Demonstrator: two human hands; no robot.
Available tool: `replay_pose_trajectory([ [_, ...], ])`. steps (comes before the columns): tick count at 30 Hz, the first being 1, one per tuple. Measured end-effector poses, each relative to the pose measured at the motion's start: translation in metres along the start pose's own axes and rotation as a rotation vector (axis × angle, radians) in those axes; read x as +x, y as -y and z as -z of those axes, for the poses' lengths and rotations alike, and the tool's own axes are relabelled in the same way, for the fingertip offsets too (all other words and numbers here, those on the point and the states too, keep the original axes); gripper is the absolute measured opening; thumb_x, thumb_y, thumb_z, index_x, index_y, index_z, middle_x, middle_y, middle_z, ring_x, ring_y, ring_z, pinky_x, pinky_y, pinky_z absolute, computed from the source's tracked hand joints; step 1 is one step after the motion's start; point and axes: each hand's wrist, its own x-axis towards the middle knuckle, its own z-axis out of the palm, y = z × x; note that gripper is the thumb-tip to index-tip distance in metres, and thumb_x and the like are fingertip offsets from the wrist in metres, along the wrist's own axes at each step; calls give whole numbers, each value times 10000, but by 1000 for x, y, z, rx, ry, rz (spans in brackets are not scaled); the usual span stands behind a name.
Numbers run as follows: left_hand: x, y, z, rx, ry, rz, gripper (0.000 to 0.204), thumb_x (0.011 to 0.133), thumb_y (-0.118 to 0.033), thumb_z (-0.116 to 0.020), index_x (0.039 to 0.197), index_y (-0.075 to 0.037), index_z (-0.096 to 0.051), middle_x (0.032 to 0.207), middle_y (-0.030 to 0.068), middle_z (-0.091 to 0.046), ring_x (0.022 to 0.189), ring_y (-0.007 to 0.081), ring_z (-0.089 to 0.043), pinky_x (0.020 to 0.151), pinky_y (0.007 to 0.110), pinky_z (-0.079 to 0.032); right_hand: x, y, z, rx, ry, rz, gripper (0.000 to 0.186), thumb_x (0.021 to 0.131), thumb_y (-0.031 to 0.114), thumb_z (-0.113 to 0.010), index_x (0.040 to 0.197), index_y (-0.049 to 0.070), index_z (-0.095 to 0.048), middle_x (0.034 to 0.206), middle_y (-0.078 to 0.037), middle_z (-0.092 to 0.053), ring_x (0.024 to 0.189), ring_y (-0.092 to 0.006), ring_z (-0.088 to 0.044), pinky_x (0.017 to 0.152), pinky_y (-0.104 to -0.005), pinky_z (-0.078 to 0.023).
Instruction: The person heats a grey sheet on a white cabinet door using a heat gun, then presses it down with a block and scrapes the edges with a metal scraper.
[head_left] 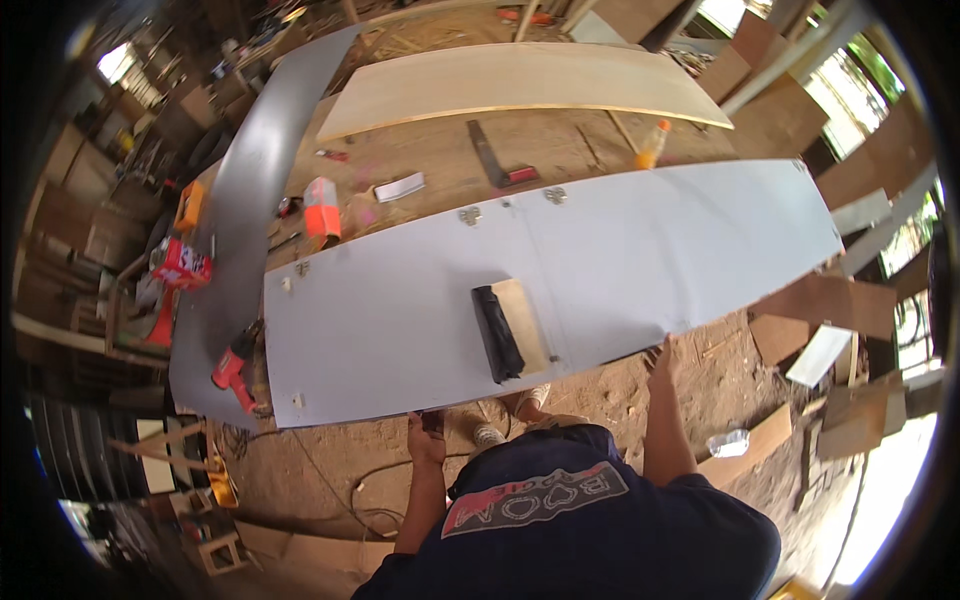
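Observation:
A long light-grey laminated panel (620,250) lies across the wooden workbench, its near edge toward me. My left hand (425,432) is at that near edge, closed around a small dark object that I cannot identify. My right hand (662,352) touches the panel's near edge further right, fingers against the rim. On the panel rests a small wooden block (525,322) with a black strip (497,333) along its left side. Small metal hinges (470,215) sit at the panel's far edge.
A dark grey panel (250,180) runs along the bench's left side, a red power tool (233,368) on it. A pale plywood sheet (520,85), an orange bottle (650,145), a square (495,155) and an orange-white can (322,208) lie beyond. Board offcuts (825,305) litter the dirt floor.

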Motion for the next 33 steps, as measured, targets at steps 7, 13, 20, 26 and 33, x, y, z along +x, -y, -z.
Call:
replay_pose_trajectory([
  [7,10,-2,16,-13,21,7,401,1138,-395,-504,1383,-92,-596,1276,93,-727,1167,277,-717,1098,449,-586,-42,6,-34,268,278,-88,609,1077,506,-619,1375,-24,-592,1270,-173,-690,1095,-336,-722,906,-492,-642],
  [13,-25,1,7,24,25,31,416,1148,-382,-484,1420,-77,-558,1334,111,-697,1234,289,-688,1125,460,-568,-40,16,-16,203,102,-1,635,1070,492,-635,1338,-83,-612,1226,-181,-698,1041,-344,-746,824,-470,-670],
  [20,-134,-4,11,127,49,33,403,1166,-320,-453,1456,-43,-492,1342,167,-678,1264,342,-672,1109,487,-561,-64,45,30,126,110,88,569,1086,438,-627,1299,-90,-654,1171,-164,-734,929,-285,-769,726,-388,-672],
  [26,-198,-54,-16,321,-13,55,415,1165,-300,-461,1418,26,-503,1271,225,-699,1121,389,-738,1027,500,-601,-115,90,52,48,41,219,490,1067,397,-670,1163,-80,-724,1048,-147,-755,844,-258,-764,670,-371,-667],
  [33,-278,-124,-60,445,31,-173,407,1114,-262,-548,1107,133,-646,959,227,-756,839,392,-785,819,511,-658,-180,181,55,74,10,429,331,1022,274,-731,1042,-54,-759,939,-100,-728,775,-225,-719,625,-368,-627],
])
